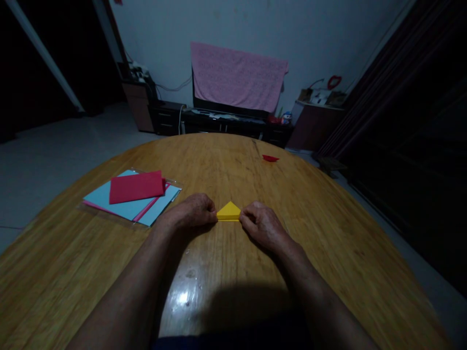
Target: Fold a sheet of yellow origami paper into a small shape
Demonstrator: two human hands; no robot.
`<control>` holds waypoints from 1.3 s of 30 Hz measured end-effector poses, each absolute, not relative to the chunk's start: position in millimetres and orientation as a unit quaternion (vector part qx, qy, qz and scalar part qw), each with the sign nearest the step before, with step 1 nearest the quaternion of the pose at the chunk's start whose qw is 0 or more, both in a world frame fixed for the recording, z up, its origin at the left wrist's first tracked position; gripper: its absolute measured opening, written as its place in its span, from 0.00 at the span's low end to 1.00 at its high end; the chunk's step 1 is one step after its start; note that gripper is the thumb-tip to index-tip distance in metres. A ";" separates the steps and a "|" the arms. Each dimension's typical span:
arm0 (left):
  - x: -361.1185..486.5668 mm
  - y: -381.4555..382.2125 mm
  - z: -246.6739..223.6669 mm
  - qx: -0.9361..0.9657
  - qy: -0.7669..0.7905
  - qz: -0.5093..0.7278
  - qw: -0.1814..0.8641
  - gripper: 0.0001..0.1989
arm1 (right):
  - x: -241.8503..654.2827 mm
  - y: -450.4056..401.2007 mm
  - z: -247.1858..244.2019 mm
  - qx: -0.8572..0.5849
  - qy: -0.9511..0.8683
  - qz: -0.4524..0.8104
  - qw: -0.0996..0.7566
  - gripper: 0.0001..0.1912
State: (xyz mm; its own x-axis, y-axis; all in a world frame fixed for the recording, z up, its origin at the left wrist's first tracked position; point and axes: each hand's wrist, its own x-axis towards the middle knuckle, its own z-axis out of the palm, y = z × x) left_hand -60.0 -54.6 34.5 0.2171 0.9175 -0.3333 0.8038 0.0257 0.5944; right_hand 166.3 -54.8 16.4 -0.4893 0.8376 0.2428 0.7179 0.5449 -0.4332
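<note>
A yellow folded paper (228, 212) lies on the wooden table in front of me, its peak pointing away and a folded strip along its near edge. My left hand (199, 210) pinches its left corner, fingers curled. At the opposite corner, my right hand (261, 221) grips the paper between thumb and bent fingers. The fingertips cover both ends of the strip.
Left of my hands, a red folded paper (136, 187) rests on a clear packet of light blue and pink paper (127, 210). A small red folded paper boat (270, 158) sits toward the far right of the round table (219, 150). Beyond stands a cloth-covered television (239, 75).
</note>
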 end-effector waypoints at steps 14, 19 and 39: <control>-59.7 -48.8 33.9 0.686 0.624 0.071 0.368 0.10 | 171.7 -53.8 18.3 -0.459 -0.852 0.149 0.202 0.09; -62.3 -49.4 30.8 0.676 0.629 0.061 0.379 0.09 | 171.1 -50.6 16.0 -0.441 -0.860 0.151 0.205 0.08; -63.7 -46.7 27.2 0.676 0.605 0.122 0.403 0.09 | 162.3 -47.9 7.2 -0.450 -0.846 0.108 0.266 0.09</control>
